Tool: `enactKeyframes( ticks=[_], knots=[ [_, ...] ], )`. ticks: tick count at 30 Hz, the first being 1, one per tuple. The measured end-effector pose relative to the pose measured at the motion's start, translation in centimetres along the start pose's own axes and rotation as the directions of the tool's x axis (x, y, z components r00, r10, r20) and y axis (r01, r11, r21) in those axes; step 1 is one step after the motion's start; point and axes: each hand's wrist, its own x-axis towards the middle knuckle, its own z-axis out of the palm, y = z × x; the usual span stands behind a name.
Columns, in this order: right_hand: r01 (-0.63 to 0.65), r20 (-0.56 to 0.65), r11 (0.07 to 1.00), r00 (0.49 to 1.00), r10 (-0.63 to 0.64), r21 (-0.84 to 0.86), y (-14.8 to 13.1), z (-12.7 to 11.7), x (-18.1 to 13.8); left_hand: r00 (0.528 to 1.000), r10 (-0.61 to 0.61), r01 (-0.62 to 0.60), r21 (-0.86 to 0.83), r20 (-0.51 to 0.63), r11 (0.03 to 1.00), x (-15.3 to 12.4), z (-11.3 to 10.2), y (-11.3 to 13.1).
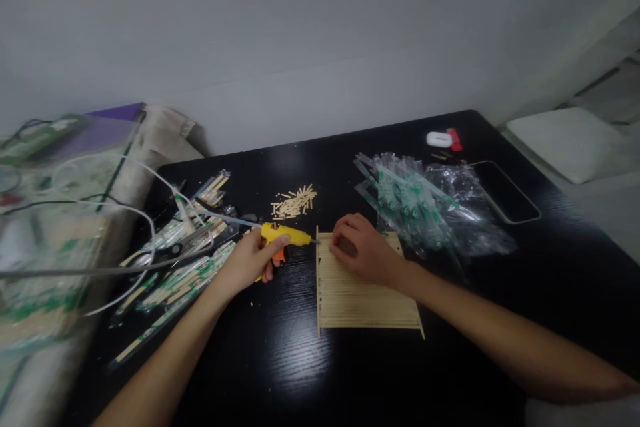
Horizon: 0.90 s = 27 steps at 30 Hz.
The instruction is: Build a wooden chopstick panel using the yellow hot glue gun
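My left hand [253, 259] grips a yellow glue gun [286, 236] with an orange trigger, its nozzle pointing right at the top left corner of a flat panel of wooden sticks [363, 297] on the black table [280, 360]. My right hand [361, 248] rests curled on the panel's far edge, fingers bent and pressing down on the sticks. A clear glue stick juts from the back of the gun toward the left.
A small heap of cut stick pieces [295, 201] lies behind the gun. Wrapped chopsticks and scissors [185, 247] clutter the left side, empty plastic wrappers [425, 203] the right. A phone [505, 190] and a white case [439, 139] lie far right. Cables trail off the left.
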Motion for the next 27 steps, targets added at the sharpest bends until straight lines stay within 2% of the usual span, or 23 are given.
enactKeyframes(
  ticks=[6,19,27],
  knots=[
    [0.003,0.004,1.000,1.000,-0.003,0.002,0.06,0.04,-0.01,0.999,-0.027,0.026,-0.019,-0.044,0.999,0.24,0.14,0.11],
    [0.028,0.001,1.000,1.000,-0.028,-0.004,0.31,0.19,-0.05,0.999,-0.023,0.022,-0.026,-0.040,0.999,0.28,0.16,0.02],
    [0.012,0.012,1.000,1.000,-0.012,-0.019,0.17,0.26,-0.18,0.999,-0.044,0.044,0.004,0.012,0.999,0.15,-0.31,0.14]
  ],
)
